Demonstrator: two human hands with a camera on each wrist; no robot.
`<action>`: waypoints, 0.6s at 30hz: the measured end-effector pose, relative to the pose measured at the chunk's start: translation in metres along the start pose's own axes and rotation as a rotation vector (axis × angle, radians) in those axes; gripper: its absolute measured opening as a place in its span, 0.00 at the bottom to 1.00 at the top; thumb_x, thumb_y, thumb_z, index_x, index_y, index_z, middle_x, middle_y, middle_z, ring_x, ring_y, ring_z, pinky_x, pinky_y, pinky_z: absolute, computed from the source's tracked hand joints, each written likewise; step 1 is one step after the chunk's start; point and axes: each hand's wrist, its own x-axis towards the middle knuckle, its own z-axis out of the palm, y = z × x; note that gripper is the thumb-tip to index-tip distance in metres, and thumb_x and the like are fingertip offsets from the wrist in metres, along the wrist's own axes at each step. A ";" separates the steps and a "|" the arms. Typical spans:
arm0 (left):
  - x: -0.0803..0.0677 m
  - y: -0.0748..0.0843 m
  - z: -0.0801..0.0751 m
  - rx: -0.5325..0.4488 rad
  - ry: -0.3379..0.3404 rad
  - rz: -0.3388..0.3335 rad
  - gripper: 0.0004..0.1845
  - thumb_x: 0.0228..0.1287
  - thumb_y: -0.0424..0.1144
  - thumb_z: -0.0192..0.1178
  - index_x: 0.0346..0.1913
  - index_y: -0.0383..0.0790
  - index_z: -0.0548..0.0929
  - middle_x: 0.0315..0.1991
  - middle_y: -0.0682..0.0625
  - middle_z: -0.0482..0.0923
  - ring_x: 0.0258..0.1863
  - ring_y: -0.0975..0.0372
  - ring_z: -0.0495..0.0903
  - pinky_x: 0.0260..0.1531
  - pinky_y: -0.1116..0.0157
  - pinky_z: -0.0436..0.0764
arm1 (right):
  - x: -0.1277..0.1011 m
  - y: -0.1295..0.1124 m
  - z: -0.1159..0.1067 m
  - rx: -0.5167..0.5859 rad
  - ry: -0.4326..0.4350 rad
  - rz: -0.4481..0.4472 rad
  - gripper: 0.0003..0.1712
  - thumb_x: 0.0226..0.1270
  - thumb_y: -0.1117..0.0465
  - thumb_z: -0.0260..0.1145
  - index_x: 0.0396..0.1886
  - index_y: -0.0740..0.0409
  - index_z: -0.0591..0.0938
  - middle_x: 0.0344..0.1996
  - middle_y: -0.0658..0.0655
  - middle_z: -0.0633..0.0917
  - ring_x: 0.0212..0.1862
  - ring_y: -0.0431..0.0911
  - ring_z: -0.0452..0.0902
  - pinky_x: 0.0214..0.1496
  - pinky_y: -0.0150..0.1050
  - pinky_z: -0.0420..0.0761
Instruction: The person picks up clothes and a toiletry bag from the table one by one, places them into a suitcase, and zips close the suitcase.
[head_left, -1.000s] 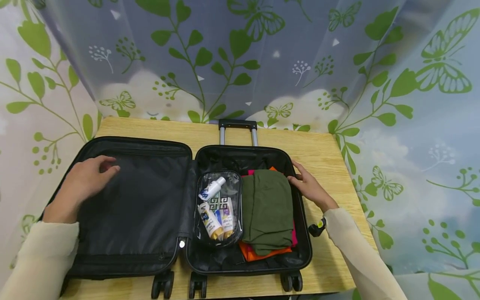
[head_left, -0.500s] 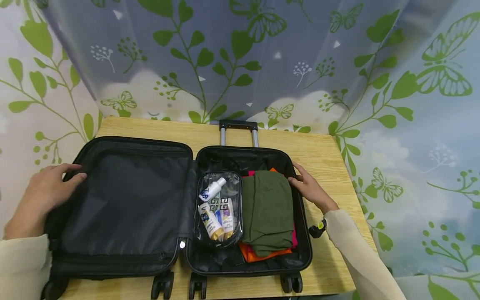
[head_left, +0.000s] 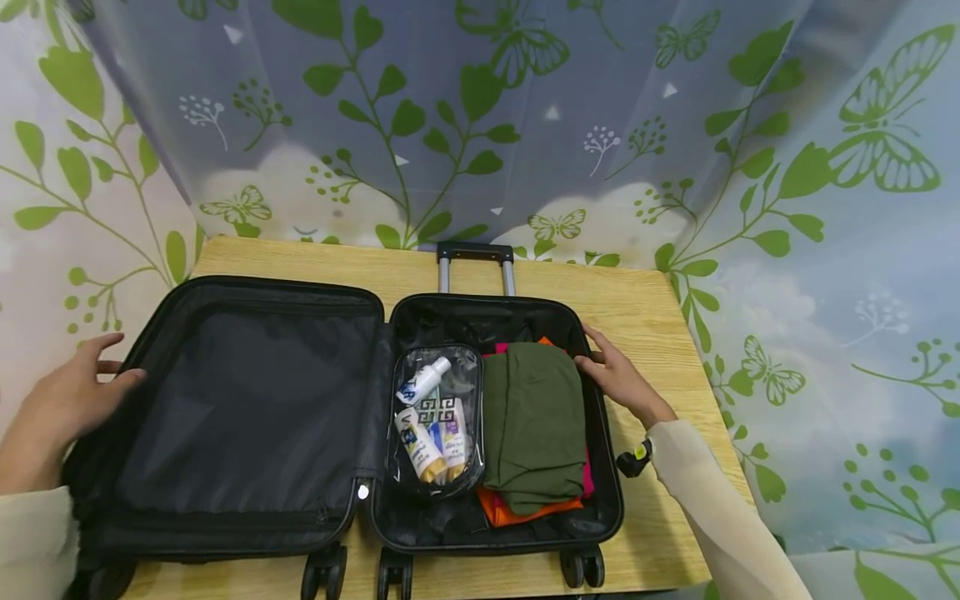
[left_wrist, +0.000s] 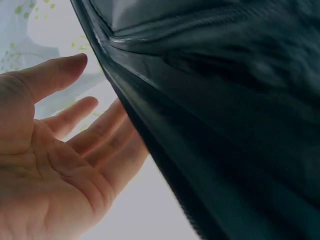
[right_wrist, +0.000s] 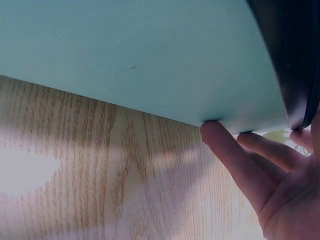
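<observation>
An opened black suitcase [head_left: 375, 333] lies on the table in the head view, its lined lid [head_left: 247, 408] to the left. My left hand [head_left: 71, 404] is at the lid's outer edge, fingers apart. In the left wrist view its fingertips pass behind that dark edge, while the thumb stays off it. My right hand [head_left: 622, 375] rests against the packed half's right side, and the right wrist view has its fingertips touching the pale outer shell [right_wrist: 150, 60]. That half contains a clear pouch [head_left: 467, 367] of bottles and tubes beside folded dark green clothing [head_left: 543, 425].
Orange [head_left: 498, 510] and pink cloth show beneath the green clothing. The pulled-out trolley handle [head_left: 475, 252] points towards the patterned curtain [head_left: 360, 125]. Caster wheels [head_left: 322, 571] stick out near the front edge of the wooden table [head_left: 637, 317].
My left hand has moved left from above the lid to its outer edge. The right hand and the packed things have kept their places.
</observation>
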 end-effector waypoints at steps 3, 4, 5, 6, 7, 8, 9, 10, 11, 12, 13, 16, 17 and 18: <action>-0.002 -0.005 0.001 0.002 -0.022 -0.042 0.42 0.88 0.47 0.50 0.86 0.27 0.43 0.69 0.13 0.64 0.63 0.19 0.67 0.62 0.26 0.69 | 0.000 -0.001 0.001 0.009 -0.003 -0.001 0.43 0.91 0.48 0.55 0.93 0.43 0.46 0.76 0.79 0.71 0.70 0.70 0.79 0.66 0.64 0.82; -0.002 -0.007 0.002 0.003 -0.026 -0.048 0.42 0.88 0.46 0.51 0.86 0.27 0.43 0.69 0.13 0.64 0.63 0.19 0.67 0.62 0.26 0.69 | 0.000 -0.002 0.001 0.011 -0.007 -0.002 0.43 0.91 0.49 0.55 0.93 0.44 0.46 0.76 0.79 0.71 0.70 0.70 0.79 0.65 0.63 0.82; -0.002 -0.009 0.003 0.005 -0.033 -0.050 0.41 0.88 0.46 0.51 0.85 0.26 0.44 0.69 0.13 0.64 0.62 0.19 0.68 0.61 0.26 0.70 | 0.000 -0.002 0.001 0.012 -0.008 -0.004 0.43 0.91 0.50 0.55 0.93 0.44 0.46 0.76 0.79 0.71 0.70 0.70 0.79 0.65 0.63 0.82; -0.002 -0.011 0.004 0.010 -0.039 -0.049 0.41 0.88 0.46 0.51 0.85 0.24 0.45 0.68 0.12 0.64 0.61 0.19 0.69 0.61 0.27 0.71 | -0.001 -0.003 0.001 0.013 -0.008 -0.001 0.43 0.90 0.50 0.55 0.93 0.44 0.46 0.76 0.79 0.71 0.71 0.70 0.78 0.65 0.63 0.82; -0.001 -0.013 0.004 0.016 -0.046 -0.048 0.40 0.88 0.45 0.51 0.84 0.23 0.48 0.68 0.12 0.64 0.60 0.19 0.70 0.59 0.27 0.73 | -0.001 -0.003 0.001 0.015 -0.007 0.002 0.43 0.90 0.50 0.56 0.93 0.43 0.46 0.76 0.79 0.71 0.70 0.70 0.79 0.65 0.62 0.82; -0.001 -0.014 0.005 0.022 -0.052 -0.046 0.39 0.88 0.45 0.51 0.83 0.22 0.50 0.67 0.12 0.65 0.59 0.20 0.72 0.58 0.28 0.74 | -0.001 -0.004 0.001 0.017 -0.006 0.003 0.43 0.90 0.50 0.56 0.93 0.44 0.46 0.76 0.79 0.72 0.70 0.70 0.79 0.65 0.62 0.83; 0.000 -0.016 0.005 0.031 -0.059 -0.044 0.38 0.87 0.45 0.52 0.81 0.20 0.52 0.67 0.12 0.65 0.58 0.20 0.73 0.57 0.29 0.75 | -0.001 -0.004 0.002 0.019 -0.004 0.007 0.43 0.90 0.50 0.56 0.93 0.43 0.46 0.76 0.78 0.72 0.69 0.69 0.80 0.65 0.61 0.83; 0.000 -0.017 0.005 0.040 -0.065 -0.045 0.36 0.87 0.44 0.52 0.80 0.19 0.55 0.66 0.12 0.66 0.57 0.21 0.74 0.57 0.29 0.76 | -0.001 -0.005 0.002 0.020 -0.004 0.009 0.43 0.90 0.50 0.56 0.93 0.44 0.46 0.76 0.78 0.73 0.69 0.69 0.80 0.64 0.61 0.83; 0.000 -0.017 0.005 0.048 -0.073 -0.048 0.35 0.87 0.44 0.52 0.79 0.18 0.56 0.66 0.11 0.66 0.56 0.21 0.75 0.56 0.30 0.76 | -0.002 -0.005 0.002 0.022 -0.004 0.011 0.43 0.90 0.50 0.56 0.93 0.44 0.46 0.75 0.78 0.73 0.68 0.68 0.81 0.64 0.60 0.83; 0.000 -0.018 0.005 0.054 -0.076 -0.050 0.34 0.87 0.43 0.52 0.77 0.18 0.57 0.65 0.11 0.66 0.55 0.22 0.76 0.55 0.30 0.77 | -0.002 -0.005 0.003 0.025 -0.005 0.012 0.43 0.90 0.50 0.56 0.93 0.44 0.46 0.75 0.78 0.74 0.67 0.67 0.82 0.63 0.59 0.84; 0.000 -0.018 0.005 0.059 -0.077 -0.051 0.33 0.87 0.42 0.53 0.76 0.17 0.58 0.65 0.11 0.67 0.54 0.22 0.77 0.55 0.31 0.77 | -0.002 -0.006 0.003 0.029 -0.005 0.013 0.43 0.90 0.50 0.57 0.93 0.44 0.47 0.75 0.78 0.75 0.66 0.67 0.83 0.63 0.58 0.84; -0.001 -0.017 0.005 0.065 -0.073 -0.048 0.30 0.86 0.39 0.53 0.74 0.16 0.60 0.64 0.11 0.67 0.54 0.22 0.76 0.55 0.30 0.77 | -0.002 -0.006 0.003 0.039 -0.009 0.011 0.43 0.90 0.51 0.56 0.92 0.44 0.47 0.74 0.77 0.75 0.65 0.65 0.84 0.61 0.55 0.85; 0.000 -0.018 0.004 0.065 -0.076 -0.049 0.29 0.85 0.38 0.53 0.73 0.16 0.61 0.64 0.11 0.67 0.54 0.21 0.76 0.55 0.30 0.77 | -0.002 -0.006 0.003 0.040 -0.009 0.010 0.43 0.90 0.51 0.56 0.92 0.44 0.47 0.74 0.77 0.76 0.64 0.65 0.84 0.61 0.55 0.85; 0.000 -0.018 0.004 0.069 -0.076 -0.046 0.28 0.85 0.37 0.53 0.72 0.16 0.61 0.63 0.11 0.67 0.55 0.21 0.76 0.55 0.30 0.77 | -0.002 -0.006 0.003 0.039 -0.009 0.008 0.43 0.90 0.51 0.56 0.92 0.44 0.47 0.74 0.77 0.76 0.64 0.65 0.85 0.60 0.54 0.85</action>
